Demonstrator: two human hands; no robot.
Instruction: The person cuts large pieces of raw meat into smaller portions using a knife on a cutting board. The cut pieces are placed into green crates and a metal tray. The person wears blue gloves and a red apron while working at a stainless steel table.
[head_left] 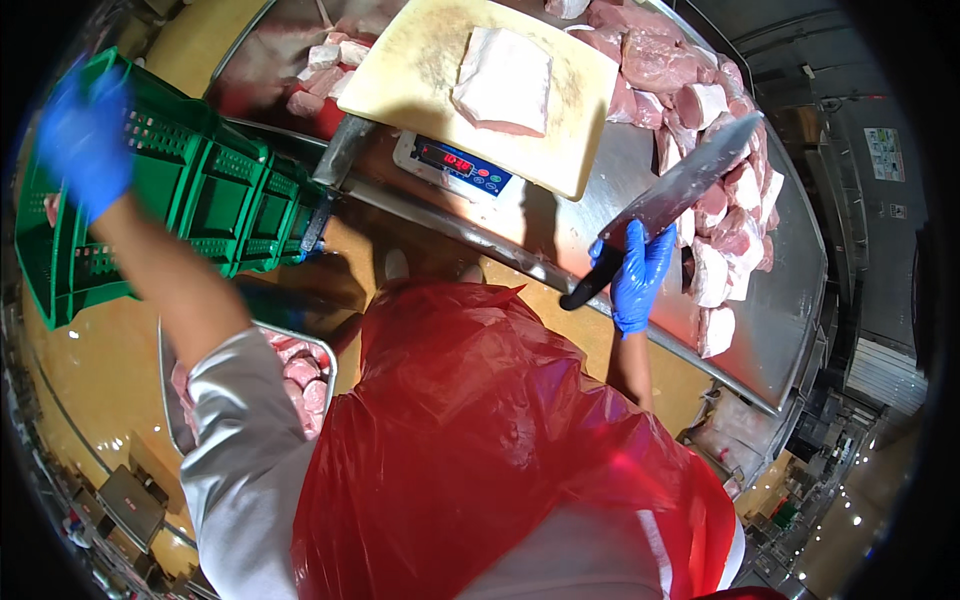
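Observation:
My right hand [640,275], in a blue glove, grips the black handle of a large butcher's knife [685,180]. Its broad blade slants up and to the right, over the edge of the meat pile. At the far left my left hand [85,135], also gloved in blue, is over the green crate [195,190]; motion smears its fingers, so what they hold, if anything, does not show. A thick slab of pale, fat-covered meat [505,80] lies on the cream cutting board [410,70], apart from both hands. Beneath the board sits a digital scale [455,163] with a lit red display.
Many raw meat chunks [735,245] are heaped along the right of the steel table [775,325]. Smaller pieces [325,70] lie left of the board. A metal tub of meat slices [305,372] stands low beside my left arm. The green crates are stacked left of the table.

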